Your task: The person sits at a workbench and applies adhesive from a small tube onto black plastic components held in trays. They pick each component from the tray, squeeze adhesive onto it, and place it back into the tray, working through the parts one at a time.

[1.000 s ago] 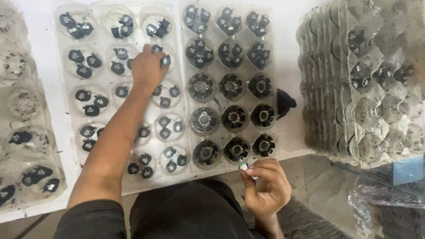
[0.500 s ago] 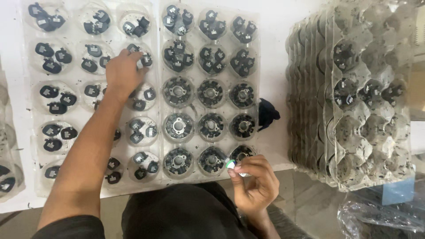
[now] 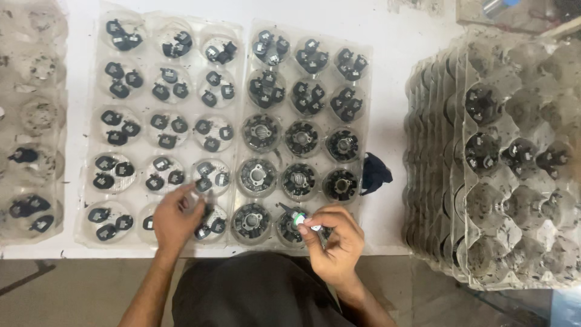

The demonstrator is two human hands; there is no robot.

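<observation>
Your left hand (image 3: 175,217) rests on the near row of the left clear tray (image 3: 97,236), fingers curled onto a small black part (image 3: 204,198). Your right hand (image 3: 334,239) pinches a small white-and-green piece (image 3: 299,220) over the right tray's (image 3: 366,72) near edge. White tabletop (image 3: 390,121) lies bare between this tray and the stacked trays (image 3: 436,181).

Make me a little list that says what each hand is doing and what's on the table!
left hand: fingers on small black parts in a cup of the left clear tray
right hand: pinching a small white-and-green part at the table's near edge
middle tray: black clips in the far cups, round black discs in the near ones
right side: stack of clear trays, a few black pieces inside
table: white
</observation>
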